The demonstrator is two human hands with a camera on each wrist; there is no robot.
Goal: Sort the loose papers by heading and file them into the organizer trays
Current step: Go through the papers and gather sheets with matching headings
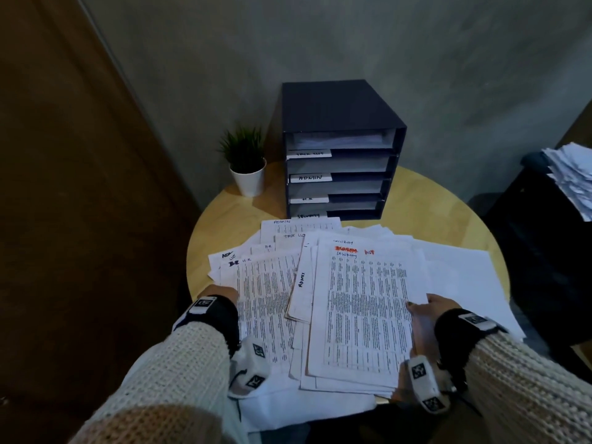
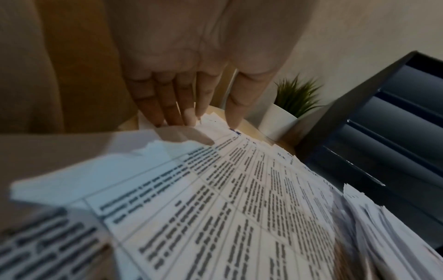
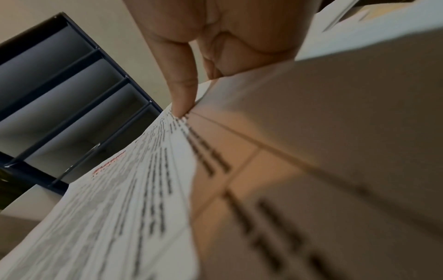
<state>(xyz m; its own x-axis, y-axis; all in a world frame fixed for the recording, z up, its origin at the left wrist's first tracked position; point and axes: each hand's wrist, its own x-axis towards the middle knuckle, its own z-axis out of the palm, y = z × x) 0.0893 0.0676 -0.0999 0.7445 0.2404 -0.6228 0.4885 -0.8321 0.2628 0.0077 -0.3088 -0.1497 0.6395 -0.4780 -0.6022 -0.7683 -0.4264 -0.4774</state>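
Note:
A loose pile of printed papers [image 1: 266, 283] with handwritten headings (ADMIN, H.R, TASK LIST, SECURITY) covers the near half of the round table. The dark organizer [image 1: 339, 107] stands behind it, its trays labelled TASK LIST, ADMIN, H.R and SECURITY from top to bottom. The top tray holds some sheets. My left hand [image 1: 221, 291] lies at the pile's left edge, its fingers [image 2: 167, 106] straight and touching the paper. My right hand [image 1: 432, 307] pinches the right edge of the top sheets headed SECURITY [image 1: 365, 309]. Its thumb [image 3: 184, 102] presses on top, and the other fingers are hidden underneath.
A small potted plant [image 1: 248, 174] in a white pot stands left of the organizer. Bare wooden table [image 1: 432, 206] shows to the organizer's right. Another heap of papers [image 1: 573, 174] lies on dark furniture at the far right. A grey wall is close behind.

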